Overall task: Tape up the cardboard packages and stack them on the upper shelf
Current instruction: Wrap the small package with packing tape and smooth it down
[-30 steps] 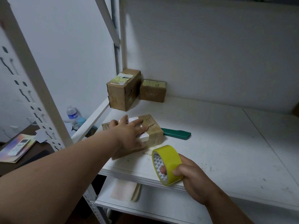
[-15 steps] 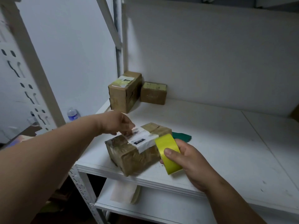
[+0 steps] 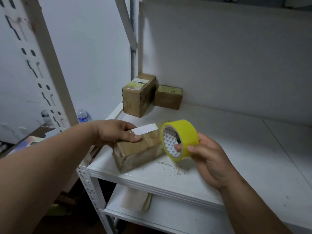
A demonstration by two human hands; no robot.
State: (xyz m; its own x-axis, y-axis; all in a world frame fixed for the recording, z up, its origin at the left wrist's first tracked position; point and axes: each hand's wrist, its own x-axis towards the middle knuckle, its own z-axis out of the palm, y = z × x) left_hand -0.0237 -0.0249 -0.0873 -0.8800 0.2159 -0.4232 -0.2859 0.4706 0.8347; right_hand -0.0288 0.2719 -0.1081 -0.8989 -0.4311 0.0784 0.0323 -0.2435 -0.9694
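A brown cardboard package lies near the front left corner of the white shelf. My left hand rests on the package's top and pinches a white label strip, which sticks out to the right above the box. Just right of the package, my right hand grips a yellow tape roll, raised off the shelf with its open core facing me. Two more taped packages, one tall and one low, stand in the back left corner.
A perforated white upright rises at the left. Crumbs litter the shelf in front of the package. A lower shelf holds a folded beige sheet. A water bottle stands beyond the rack.
The package has turned on the shelf. The white label now stands lifted from the box in my left fingers. My right hand has raised the tape roll and turned its core toward me.
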